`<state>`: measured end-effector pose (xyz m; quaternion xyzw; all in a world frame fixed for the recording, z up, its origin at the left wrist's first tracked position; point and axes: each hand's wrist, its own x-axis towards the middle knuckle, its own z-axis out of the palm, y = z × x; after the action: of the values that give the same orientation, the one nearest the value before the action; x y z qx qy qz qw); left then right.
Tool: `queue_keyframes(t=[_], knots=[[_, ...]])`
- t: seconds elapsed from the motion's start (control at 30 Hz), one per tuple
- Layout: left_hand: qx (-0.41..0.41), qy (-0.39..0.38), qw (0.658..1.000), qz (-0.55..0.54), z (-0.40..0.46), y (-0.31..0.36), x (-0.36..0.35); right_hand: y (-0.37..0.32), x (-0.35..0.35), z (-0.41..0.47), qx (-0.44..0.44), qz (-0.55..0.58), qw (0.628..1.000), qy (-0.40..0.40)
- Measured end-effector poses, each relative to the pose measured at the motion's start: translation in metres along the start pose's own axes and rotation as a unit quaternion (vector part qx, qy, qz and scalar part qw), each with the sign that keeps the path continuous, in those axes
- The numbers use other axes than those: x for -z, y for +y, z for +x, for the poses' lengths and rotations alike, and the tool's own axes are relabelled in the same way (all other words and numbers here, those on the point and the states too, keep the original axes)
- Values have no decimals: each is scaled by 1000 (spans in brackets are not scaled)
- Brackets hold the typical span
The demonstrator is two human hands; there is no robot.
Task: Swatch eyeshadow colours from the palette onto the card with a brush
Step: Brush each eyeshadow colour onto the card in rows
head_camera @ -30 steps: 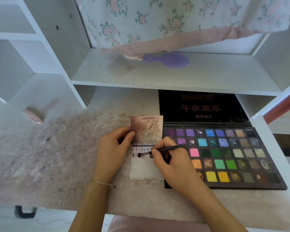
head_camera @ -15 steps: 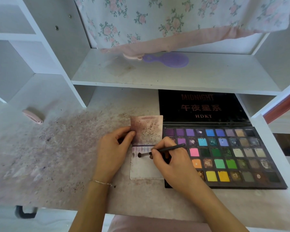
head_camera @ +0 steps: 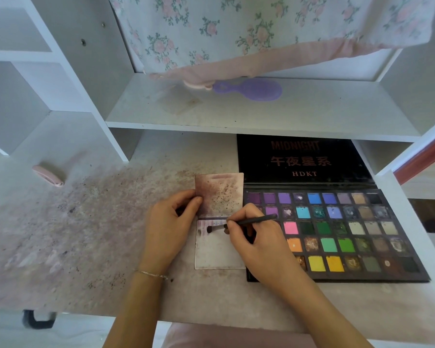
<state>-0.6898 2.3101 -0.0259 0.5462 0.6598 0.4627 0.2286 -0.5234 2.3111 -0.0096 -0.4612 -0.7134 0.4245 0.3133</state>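
Brush (head_camera: 241, 223) pinched in right hand (head_camera: 258, 243) grip, thumb and fingers curled round the dark handle; bristle head touching the upper part of the card (head_camera: 217, 254), next to a dark smudge near the card's left edge. Handle angles up-right over the palette (head_camera: 337, 234). Left hand (head_camera: 167, 228) grip: thumb and fingers pinching the left edge of a second, stained card (head_camera: 220, 193) that sits just above the first, edges overlapping. Thin bracelet (head_camera: 152, 274) on left wrist. Palette lies open flat on the table (head_camera: 86, 234), touching the cards' right edge, lid (head_camera: 303, 159) tilted back under the shelf (head_camera: 261, 114). Table surface smeared with pinkish powder and dark specks. Pink oblong item (head_camera: 48, 175) far left on table. Purple hairbrush (head_camera: 251, 89) on shelf, floral cloth (head_camera: 261, 33) hanging above it.
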Motion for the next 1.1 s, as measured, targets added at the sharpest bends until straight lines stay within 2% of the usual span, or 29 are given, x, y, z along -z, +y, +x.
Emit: queue_keyframes(t=[0.13,0.3,0.57,0.77,1.1], knots=[[-2,-1,1000,4,1,1,-1,0,2,-1,1,48,999,14],[-1,2,1000,10,1,1,-1,2,8,-2,4,146,986,81],[11,1,1000,7,1,0,0,8,37,-8,33,126,979,159],[19,-4,1000,3,0,1,0,24,66,-15,-7,79,967,241],[21,5,999,32,0,3,-2,44,85,-25,-29,-5,962,271]])
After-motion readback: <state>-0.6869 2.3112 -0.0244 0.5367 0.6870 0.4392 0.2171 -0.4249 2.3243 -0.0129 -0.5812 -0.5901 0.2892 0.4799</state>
